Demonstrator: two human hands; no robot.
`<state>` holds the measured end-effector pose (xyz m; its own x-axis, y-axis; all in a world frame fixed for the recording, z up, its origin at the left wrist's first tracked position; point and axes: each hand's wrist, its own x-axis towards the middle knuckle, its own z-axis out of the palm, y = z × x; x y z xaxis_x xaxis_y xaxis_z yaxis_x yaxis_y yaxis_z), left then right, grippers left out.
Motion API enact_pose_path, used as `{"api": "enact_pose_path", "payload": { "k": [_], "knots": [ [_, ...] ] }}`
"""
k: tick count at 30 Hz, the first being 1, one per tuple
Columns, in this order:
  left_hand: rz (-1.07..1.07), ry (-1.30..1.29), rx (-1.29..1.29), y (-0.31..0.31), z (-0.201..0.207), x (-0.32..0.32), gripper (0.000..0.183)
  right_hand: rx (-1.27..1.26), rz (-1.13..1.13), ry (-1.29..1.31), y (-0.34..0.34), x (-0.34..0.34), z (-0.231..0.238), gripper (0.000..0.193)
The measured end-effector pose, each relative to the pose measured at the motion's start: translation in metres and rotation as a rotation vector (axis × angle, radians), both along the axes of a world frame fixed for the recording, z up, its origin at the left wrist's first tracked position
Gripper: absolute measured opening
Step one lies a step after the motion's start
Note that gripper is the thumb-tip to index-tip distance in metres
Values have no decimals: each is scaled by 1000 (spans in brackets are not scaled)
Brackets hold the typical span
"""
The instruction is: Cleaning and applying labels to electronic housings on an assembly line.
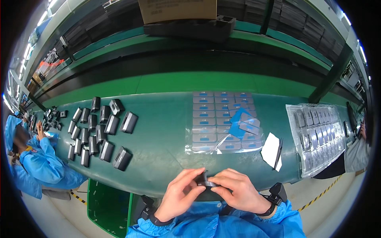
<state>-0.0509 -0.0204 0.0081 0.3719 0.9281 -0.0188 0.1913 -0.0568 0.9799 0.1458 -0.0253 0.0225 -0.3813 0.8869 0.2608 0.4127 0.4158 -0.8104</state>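
Note:
Close to my body, over the front edge of the green table, both hands are closed on a small dark grey casing (206, 183). My left hand (180, 193) pinches its left end between thumb and fingers. At its right end, my right hand (238, 189) grips with thumb and forefinger. Fingers hide much of the casing. Ahead lies a clear sheet with rows of grey rectangular plates (204, 120), and some loose plates and a blue piece of film (237, 127) rest on it. Dark tweezers (279, 152) lie on a white paper (270, 150) to the right.
Several black casings (112, 124) stand in loose rows on the left of the table (162, 131). A clear tray of grey parts (317, 133) lies at right. Below the edge is a green bin (107, 204). Co-workers sit left (43, 162) and right (357, 152).

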Motion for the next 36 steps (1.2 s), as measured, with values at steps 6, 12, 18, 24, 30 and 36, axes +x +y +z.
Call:
{"api": "enact_pose_path", "payload": {
  "k": [6, 12, 18, 24, 30, 36],
  "knots": [
    [73, -166, -256, -8, -19, 5, 31, -105, -81, 91, -1, -7, -5, 24],
    [-58, -448, -721, -1, -15, -4, 30, -383, -171, 232, 3, -10, -12, 20],
    [-59, -548, -834, 2, -17, -4, 31, -531, -292, 520, 15, 5, -27, 19],
    [-63, -576, -861, 6, -17, -3, 31, -612, -208, 550, 14, 10, -25, 12],
    [-55, -539, -826, 6, -21, -5, 31, -329, -250, 427, 11, 21, -40, 13],
    [16, -506, -779, 4, -14, 7, 30, -244, -135, 265, 12, 1, -12, 37]
  ]
}}
